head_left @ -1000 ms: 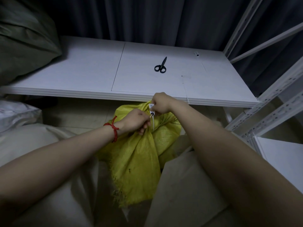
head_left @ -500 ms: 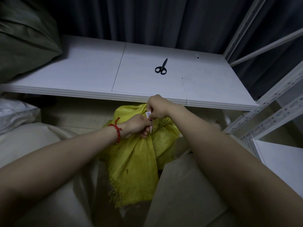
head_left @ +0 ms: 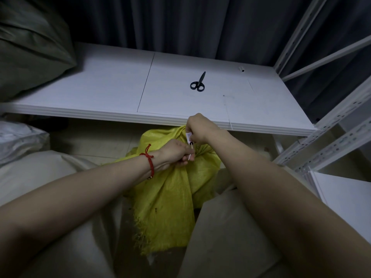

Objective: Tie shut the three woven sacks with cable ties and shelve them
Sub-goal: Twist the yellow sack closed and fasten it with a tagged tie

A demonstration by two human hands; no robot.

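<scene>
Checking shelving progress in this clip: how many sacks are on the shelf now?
1: a dark green sack at the left end of the white shelf. The yellow sack is lower, in front of it, not shelved. Others may lie out of frame.

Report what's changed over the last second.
Very little. The left hand has edged right along the yellow sack at its gathered neck, closer to the right hand, with its fingertips pinching the tail of the cable tie. The right hand still pinches the tie's tagged end. The sack, the scissors and the shelf stayed put.
</scene>
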